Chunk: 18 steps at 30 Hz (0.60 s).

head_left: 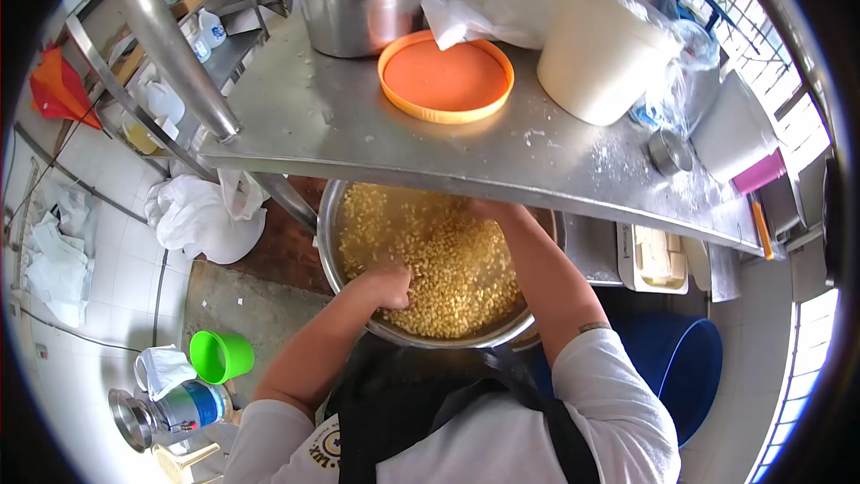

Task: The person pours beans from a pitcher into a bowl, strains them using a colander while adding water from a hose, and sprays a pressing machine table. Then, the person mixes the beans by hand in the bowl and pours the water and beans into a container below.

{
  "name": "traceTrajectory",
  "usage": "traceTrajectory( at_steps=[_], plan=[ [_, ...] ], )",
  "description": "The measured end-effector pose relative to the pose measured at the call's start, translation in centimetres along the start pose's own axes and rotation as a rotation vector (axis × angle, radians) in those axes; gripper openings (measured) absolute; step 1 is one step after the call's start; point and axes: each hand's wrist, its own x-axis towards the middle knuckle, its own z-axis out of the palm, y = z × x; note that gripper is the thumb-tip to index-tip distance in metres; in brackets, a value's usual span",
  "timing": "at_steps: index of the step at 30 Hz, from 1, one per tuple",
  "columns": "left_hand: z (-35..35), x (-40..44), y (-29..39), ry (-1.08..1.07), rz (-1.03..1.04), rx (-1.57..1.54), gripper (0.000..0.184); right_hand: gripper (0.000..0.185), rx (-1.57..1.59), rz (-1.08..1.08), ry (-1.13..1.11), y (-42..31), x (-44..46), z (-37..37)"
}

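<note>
Yellow kernels (pixel 448 282) lie in cloudy liquid inside a wide, round metal basin (pixel 330 246). My left hand (pixel 390 287) is at the basin's left side, its fingers sunk among the kernels, so what they hold is hidden. Toward the far side of the basin reaches my right hand (pixel 488 208), partly covered by the edge of the metal shelf (pixel 358 139); its fingers cannot be made out. Both forearms extend over the basin's near rim.
On the shelf stand a steel pot (pixel 358 13), an orange lid (pixel 448 79), a white bucket (pixel 600 49) and a small metal cup (pixel 670 152). A blue barrel (pixel 672 358) is at right, a green bucket (pixel 235 356) at lower left.
</note>
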Motion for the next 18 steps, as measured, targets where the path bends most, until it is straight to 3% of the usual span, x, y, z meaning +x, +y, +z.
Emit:
traceTrajectory(
  at_steps=[5,7,9,12,15,16,18],
  plan=[
    [-1.7,-0.9,0.5,0.095,0.117,0.244,0.049,0.057,-0.052,0.069,-0.096,1.7,2.9,1.2],
    [-1.8,-0.5,0.0,0.035,0.075,0.175,0.050,0.056,-0.069,0.105,-0.146,1.8,3.6,1.8],
    [-0.7,-0.2,-0.7,0.238,0.070,-0.011,0.050,0.055,-0.081,0.125,-0.193,1.7,3.9,2.5],
    [-2.2,-0.8,-0.4,0.122,0.007,-0.209,0.050,0.053,-0.091,0.151,-0.270,1.8,3.9,3.6],
    [-0.9,1.4,-1.3,0.112,-0.013,-0.041,0.052,0.052,-0.107,0.179,-0.357,1.5,3.3,4.3],
    [-0.8,1.4,-1.5,0.100,-0.005,-0.225,0.061,0.051,-0.111,0.187,-0.389,1.4,3.1,4.5],
    [0.0,1.6,-1.9,0.173,0.044,-0.225,0.067,0.050,-0.131,0.200,-0.462,0.9,2.8,4.7]
  ],
)
